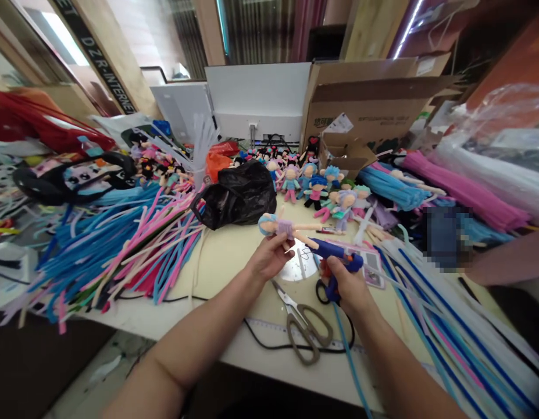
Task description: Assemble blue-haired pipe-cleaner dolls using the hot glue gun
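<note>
The worktop [225, 256] runs across the view, its near edge in front of the person. Over its middle, between the heap of pipe cleaners [134, 233] towards the left end and the loose stems [443, 302] towards the right end, both hands are raised and apart. The black plastic bag [245, 195] lies beyond the left hand [271, 256], and small finished dolls [317, 192] stand crowded towards the far edge.

The blue hot-glue gun [328, 249] is gripped in the right hand [350, 285], fingers wrapped round its handle by the orange trigger. Its long axis slants leftward and slightly away from the person, so the nozzle end faces the doll's legs. The scissors [286, 298] lie nearer the person, below the gap between the hands, blades aimed towards the left hand and handles towards the near edge.

The smallest piece in hand, the pipe-cleaner doll [284, 227], is pinched at its lavender torso by the left hand's narrowed fingertips. It lies almost level, pale blue hair to the left, legs reaching right. The left hand is nearer its torso; the right is beyond its feet, on the near side. The nozzle meets or nearly meets the lower leg; contact cannot be told.
</note>
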### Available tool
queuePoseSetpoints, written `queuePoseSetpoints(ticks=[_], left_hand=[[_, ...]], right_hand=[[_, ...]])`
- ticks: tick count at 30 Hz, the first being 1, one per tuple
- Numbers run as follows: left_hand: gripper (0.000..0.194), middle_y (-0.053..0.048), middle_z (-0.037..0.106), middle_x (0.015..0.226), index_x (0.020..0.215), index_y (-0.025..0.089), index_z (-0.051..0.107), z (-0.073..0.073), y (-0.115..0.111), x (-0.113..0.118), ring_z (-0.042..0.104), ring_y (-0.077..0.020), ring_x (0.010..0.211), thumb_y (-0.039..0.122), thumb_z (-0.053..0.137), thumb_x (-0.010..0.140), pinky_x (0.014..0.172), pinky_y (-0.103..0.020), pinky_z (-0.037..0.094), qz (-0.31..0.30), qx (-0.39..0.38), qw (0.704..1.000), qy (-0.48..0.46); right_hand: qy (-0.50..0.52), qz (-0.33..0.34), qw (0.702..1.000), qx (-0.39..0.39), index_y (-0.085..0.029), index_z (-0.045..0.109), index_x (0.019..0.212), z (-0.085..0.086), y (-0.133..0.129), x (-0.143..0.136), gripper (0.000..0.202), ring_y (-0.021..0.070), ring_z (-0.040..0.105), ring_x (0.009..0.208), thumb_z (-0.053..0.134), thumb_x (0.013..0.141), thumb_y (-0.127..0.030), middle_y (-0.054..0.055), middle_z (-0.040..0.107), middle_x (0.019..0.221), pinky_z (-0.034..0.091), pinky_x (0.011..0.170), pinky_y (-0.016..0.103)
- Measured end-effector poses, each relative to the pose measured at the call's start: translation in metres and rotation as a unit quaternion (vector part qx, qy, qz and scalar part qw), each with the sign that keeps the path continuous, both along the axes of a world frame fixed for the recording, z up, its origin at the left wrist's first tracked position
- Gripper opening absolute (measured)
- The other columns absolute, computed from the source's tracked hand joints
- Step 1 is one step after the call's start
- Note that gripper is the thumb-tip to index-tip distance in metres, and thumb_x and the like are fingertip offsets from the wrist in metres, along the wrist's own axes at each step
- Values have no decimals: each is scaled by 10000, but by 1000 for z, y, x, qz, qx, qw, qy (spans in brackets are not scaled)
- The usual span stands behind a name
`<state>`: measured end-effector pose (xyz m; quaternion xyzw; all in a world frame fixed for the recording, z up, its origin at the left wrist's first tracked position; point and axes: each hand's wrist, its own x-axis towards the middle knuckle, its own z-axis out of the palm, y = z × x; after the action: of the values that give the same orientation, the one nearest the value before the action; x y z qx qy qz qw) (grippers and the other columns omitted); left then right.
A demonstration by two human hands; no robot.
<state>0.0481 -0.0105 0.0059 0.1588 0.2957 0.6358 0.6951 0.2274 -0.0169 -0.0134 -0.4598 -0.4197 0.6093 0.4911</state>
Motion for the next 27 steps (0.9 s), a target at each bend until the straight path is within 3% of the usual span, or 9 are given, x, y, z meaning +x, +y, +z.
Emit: queuePoseSetpoints(ticks=[8,17,23,27], left_hand=[[278,37,500,478,602,139,577,4,2,2,537,-93,589,229,835,551,502,-198,331,61,-51,997,-4],[405,41,544,563,658,151,590,5,5,2,495,-73,570,260,878,395,490,-196,282,127,-64,989,42],[379,39,501,529,602,148,563,2,7,2,481,-82,578,308,860,427,514,-215,271,151,-43,982,102],[338,28,554,609,671,146,611,-3,8,2,432,-65,546,300,836,471,513,-224,263,157,-16,977,143]], right_hand=[[-22,15,999,31,-158,648,693,1,-2,-7,420,92,508,459,706,680,-574,22,635,625,383,408,213],[-184,36,981,50,-182,656,777,3,-9,-5,394,130,553,518,647,724,-572,15,634,612,396,457,239],[-246,38,963,104,-203,617,788,7,-11,-7,310,155,549,536,625,745,-509,2,614,605,409,498,280],[-271,39,953,127,-213,589,780,8,-11,-6,276,152,513,520,611,762,-487,-13,576,588,391,504,290]])
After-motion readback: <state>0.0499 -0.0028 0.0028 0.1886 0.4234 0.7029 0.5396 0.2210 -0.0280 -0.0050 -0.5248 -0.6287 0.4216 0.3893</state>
